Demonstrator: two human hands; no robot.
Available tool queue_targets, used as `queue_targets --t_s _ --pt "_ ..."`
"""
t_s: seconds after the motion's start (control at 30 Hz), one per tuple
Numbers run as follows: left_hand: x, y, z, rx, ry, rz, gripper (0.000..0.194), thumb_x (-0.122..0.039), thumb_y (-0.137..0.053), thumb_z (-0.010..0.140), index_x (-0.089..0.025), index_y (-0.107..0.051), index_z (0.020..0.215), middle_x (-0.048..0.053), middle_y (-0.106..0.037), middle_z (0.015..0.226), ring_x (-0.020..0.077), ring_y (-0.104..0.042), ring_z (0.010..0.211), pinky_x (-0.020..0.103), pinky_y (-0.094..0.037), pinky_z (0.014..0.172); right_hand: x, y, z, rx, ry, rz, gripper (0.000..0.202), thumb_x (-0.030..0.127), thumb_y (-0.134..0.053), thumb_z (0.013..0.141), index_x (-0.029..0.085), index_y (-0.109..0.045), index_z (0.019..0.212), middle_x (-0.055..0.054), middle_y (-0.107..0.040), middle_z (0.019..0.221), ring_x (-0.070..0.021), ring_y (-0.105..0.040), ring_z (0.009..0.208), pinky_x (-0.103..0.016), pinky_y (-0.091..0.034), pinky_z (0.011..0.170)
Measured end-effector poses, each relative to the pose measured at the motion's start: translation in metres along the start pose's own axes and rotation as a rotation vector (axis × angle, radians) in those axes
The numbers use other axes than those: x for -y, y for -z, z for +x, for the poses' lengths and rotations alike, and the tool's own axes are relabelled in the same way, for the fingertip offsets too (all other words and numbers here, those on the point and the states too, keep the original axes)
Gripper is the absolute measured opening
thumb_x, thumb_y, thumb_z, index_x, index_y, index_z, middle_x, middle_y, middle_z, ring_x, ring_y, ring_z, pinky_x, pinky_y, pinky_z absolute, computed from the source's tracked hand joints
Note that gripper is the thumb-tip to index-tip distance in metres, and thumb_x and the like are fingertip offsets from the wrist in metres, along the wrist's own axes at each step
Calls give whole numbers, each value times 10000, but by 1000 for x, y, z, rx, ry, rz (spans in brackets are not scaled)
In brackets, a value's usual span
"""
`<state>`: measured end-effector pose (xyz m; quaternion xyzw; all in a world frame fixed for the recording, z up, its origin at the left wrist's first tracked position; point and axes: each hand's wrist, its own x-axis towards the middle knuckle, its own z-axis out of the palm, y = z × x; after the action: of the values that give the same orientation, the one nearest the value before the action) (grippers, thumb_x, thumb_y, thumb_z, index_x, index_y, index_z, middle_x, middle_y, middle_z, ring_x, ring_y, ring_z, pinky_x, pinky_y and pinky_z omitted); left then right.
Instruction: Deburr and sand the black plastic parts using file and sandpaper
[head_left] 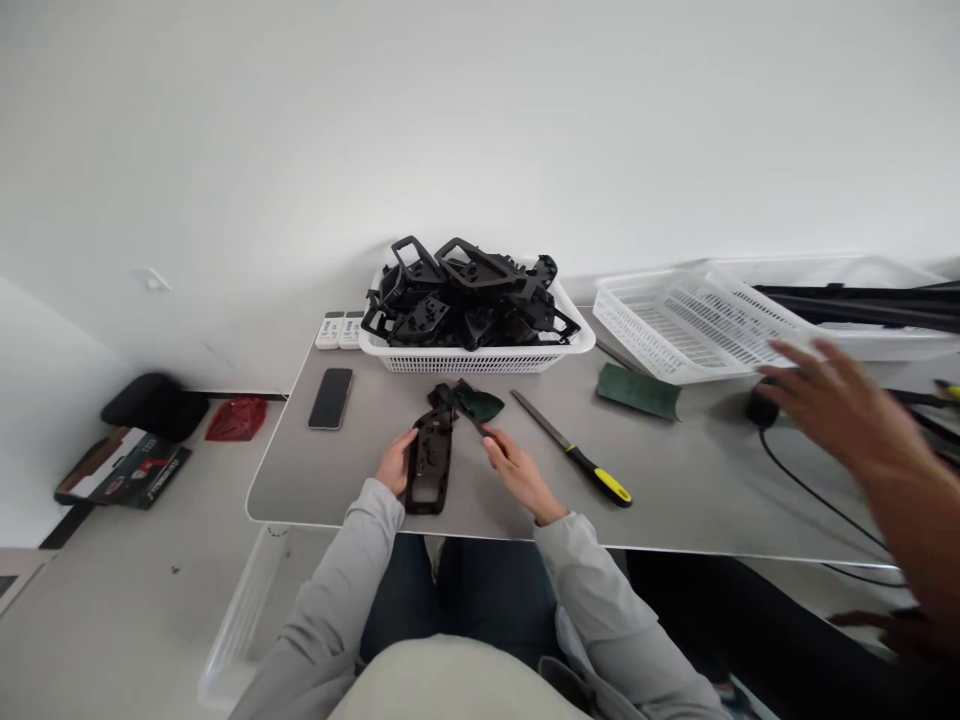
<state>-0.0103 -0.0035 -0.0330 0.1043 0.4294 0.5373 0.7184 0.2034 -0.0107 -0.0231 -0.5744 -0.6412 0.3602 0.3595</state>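
Observation:
My left hand [396,462] is closed around the left edge of a black plastic part [432,460], a trim piece with a rectangular opening at its near end. My right hand [523,476] grips a slim dark tool [472,421] that slants up to the part's far end; its exact kind is hard to make out, though a bit of red shows near the fingers. Beyond that tool lies a dark green sheet [480,403], which looks like sandpaper. A flat file [574,452] with a black and yellow handle rests on the table right of my right hand.
A white basket [480,362] heaped with black plastic parts stands at the back. Left are a phone [330,398] and two white boxes [341,330]. To the right lie another green sheet [639,391] and a tilted white basket [675,310]. A co-worker's blurred hand [832,395] reaches over a cabled black device [762,404].

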Motion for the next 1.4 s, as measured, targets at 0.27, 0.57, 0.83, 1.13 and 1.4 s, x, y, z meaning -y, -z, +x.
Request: queue_targets --t_s 0.27,0.57,0.83,1.13,1.4 --pt "-2 3 -1 97 133 44 53 -135 -571 798 -135 -623 809 26 -680 647 133 -622 507 217 -450 453 8 -5 4 110 27 -19 384 426 -487 791 179 -570 1073 -31 -610 804 -173 -567 682 -307 -461 664" --pt "-6 -2 -6 164 218 91 97 -131 -541 819 -132 -638 821 37 -687 643 136 -614 480 223 -455 451 28 24 14 318 136 -345 417 462 -362 914 255 -538 1230 -64 -684 1084 -249 -647 960 -339 -477 795" --pt "-4 4 -1 200 216 128 137 -148 -537 824 -124 -656 889 61 -710 723 154 -655 594 225 -473 502 27 25 26 409 269 -491 377 393 -464 901 211 -544 1222 -103 -654 1167 -264 -628 1027 -357 -475 844" --pt "-6 2 -4 223 256 103 126 -141 -551 821 -120 -657 885 49 -697 669 133 -619 477 221 -460 452 19 25 23 281 264 -579 410 454 -459 898 251 -543 1244 -76 -727 928 -275 -681 813 -345 -483 717" --pt "-5 4 -4 186 226 109 116 -136 -558 814 -118 -662 864 49 -694 662 140 -636 514 216 -464 459 8 12 14 201 338 -425 383 417 -457 899 222 -574 1207 -99 -649 1176 -288 -634 1021 -386 -502 825"
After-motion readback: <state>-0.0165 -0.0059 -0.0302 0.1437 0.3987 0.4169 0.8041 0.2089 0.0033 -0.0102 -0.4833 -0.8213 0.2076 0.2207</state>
